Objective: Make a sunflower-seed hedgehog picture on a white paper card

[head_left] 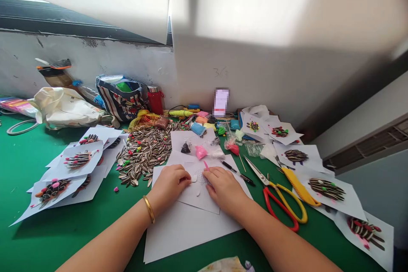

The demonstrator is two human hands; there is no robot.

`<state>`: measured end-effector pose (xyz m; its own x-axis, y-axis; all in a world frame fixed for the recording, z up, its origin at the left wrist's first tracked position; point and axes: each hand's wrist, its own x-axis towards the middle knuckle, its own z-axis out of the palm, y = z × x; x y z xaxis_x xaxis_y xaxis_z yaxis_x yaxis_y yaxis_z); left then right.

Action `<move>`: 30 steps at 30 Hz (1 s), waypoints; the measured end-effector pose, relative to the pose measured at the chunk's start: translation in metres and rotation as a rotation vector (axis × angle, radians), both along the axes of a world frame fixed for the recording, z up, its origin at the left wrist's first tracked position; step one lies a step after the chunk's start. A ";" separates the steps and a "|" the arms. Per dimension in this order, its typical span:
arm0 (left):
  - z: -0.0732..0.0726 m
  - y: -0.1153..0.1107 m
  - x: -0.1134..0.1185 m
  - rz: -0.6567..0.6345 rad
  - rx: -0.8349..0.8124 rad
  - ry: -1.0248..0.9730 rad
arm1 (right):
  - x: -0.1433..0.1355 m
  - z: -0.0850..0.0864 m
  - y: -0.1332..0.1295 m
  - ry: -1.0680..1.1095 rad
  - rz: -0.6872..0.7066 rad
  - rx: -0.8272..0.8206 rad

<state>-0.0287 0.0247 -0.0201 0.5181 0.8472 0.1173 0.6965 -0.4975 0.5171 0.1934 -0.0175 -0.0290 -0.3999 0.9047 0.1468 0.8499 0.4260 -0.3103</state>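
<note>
Paper sheets nearest, on green table. Line drawing sits between left hand and right hand, subject too faint to tell; right fingers cover its edge. Left: thumb and finger pinched together on white bit. Right: fingers curled round pink stick. Scissors, black pen just beside right hand; pink clay, seed heap farther.

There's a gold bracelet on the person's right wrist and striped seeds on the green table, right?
Almost: the head view shows the gold bracelet on the wrist of the left hand. The striped seeds are on the green table, as you said.
</note>
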 end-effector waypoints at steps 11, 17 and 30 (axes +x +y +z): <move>-0.001 0.001 -0.001 -0.013 0.090 0.063 | 0.001 -0.001 0.000 0.016 0.008 0.007; 0.003 -0.001 -0.003 -0.052 0.068 0.069 | 0.001 0.001 0.000 0.018 0.002 0.008; 0.011 -0.001 -0.005 -0.083 0.026 0.138 | 0.000 0.004 -0.001 0.016 0.001 -0.014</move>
